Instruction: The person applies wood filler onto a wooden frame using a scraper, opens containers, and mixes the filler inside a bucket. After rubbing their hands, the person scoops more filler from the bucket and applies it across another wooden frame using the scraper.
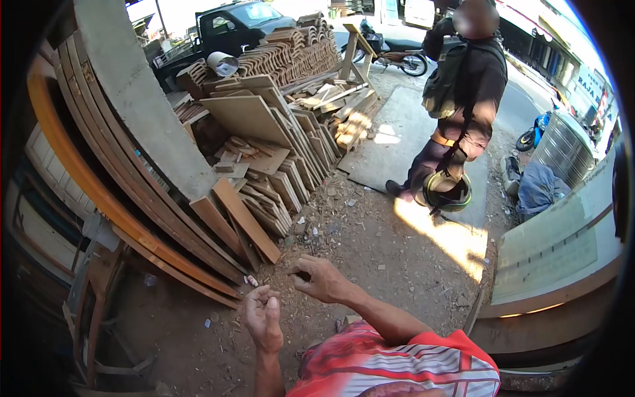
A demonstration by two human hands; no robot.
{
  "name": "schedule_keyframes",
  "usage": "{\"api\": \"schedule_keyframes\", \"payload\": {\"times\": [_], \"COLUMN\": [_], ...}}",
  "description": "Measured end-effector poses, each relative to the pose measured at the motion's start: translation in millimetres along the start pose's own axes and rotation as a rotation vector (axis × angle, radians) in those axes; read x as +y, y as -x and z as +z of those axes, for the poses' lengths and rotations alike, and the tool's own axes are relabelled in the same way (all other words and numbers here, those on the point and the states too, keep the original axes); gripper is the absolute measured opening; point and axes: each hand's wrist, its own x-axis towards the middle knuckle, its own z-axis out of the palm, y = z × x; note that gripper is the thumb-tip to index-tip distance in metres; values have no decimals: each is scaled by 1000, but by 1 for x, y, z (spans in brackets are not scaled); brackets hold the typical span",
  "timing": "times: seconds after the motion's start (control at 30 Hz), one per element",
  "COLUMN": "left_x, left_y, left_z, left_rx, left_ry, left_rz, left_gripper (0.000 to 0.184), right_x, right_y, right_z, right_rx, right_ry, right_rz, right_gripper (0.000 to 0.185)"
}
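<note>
Brown, flat-faced boards (247,221) lean near the right hand (321,279).

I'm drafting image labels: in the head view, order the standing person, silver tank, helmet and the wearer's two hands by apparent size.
1. Standing person
2. Silver tank
Unranked, smallest: helmet, left hand, right hand. These look too alike to order, and the hands are nearer the camera.

A dark-clad person (477,86) stood on a grey concrete slab (397,159), holding what looked like a helmet (456,204).
Farther back, stacked roof tiles (281,61) stood near a dark pickup truck (231,30), left of a parked motorcycle (400,56). At far right, a bulging plastic bag (539,186) sat beside a silvery tank (564,147).
</note>
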Motion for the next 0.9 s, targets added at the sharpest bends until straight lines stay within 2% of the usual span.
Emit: {"api": "schedule_keyframes", "payload": {"times": [0.07, 0.17, 0.27, 0.3, 0.37, 0.47, 0.5, 0.57, 0.6, 0.63, 0.7, 0.73, 0.77, 0.8, 0.83, 0.87, 0.9], "left_x": [3, -9, -43, -50, -96, -158, -165, -153, -146, -141, -157, -160, -148, -136, -125, -118, -116], "left_y": [14, 8, 12, 12, 15, 30, 36, 42, 43, 44, 76, 89, 98, 108, 118, 129, 146], "left_z": [-4, -14, -41, -46, -59, -58, -54, -45, -42, -40, -66, -85, -102, -122, -145, -167, -185], "left_rx": [4, 22, 170, 216, 377, 539, 580, 374, 280, 486, 522, 539, 638, 708, 763, 806, 885], "left_ry": [-13, 61, 280, 303, 522, 747, 804, 1107, 1254, 1070, 1015, 982, 987, 962, 931, 891, 806], "left_rz": [-107, -138, -264, -354, -529, -762, -832, -738, -673, -865, -891, -897, -748, -653, -558, -463, -457], "left_gripper": [34, 39, 42, 54, 63, 80, 86, 95, 100, 107, 105, 104, 97, 95, 93, 91, 89], "right_x": [-8, -21, -66, -81, -102, -86, -70, 2, 61, 101, 123, 144, 215, 236, 269, 284, 316], "right_y": [18, 3, -5, -4, -5, -12, -9, 20, 51, 83, 103, 105, 142, 166, 195, 212, 247], "right_z": [12, -3, -22, -26, -33, 3, 30, 110, 148, 173, 168, 169, 182, 162, 144, 125, 111], "right_rx": [-65, -96, 237, 302, 435, 241, 56, -334, -455, -593, -827, -1065, -1137, -1063, -1053, -1067, -985], "right_ry": [-45, -71, -163, -195, -256, -211, -215, -45, -39, -41, 26, 182, 310, 321, 369, 411, 487], "right_rz": [83, 94, -170, -270, -454, -586, -489, -364, -328, -294, 115, 447, 466, 530, 508, 592, 597], "right_gripper": [14, 9, 24, 33, 50, 72, 78, 81, 81, 82, 79, 78, 72, 71, 75, 76, 64]}}
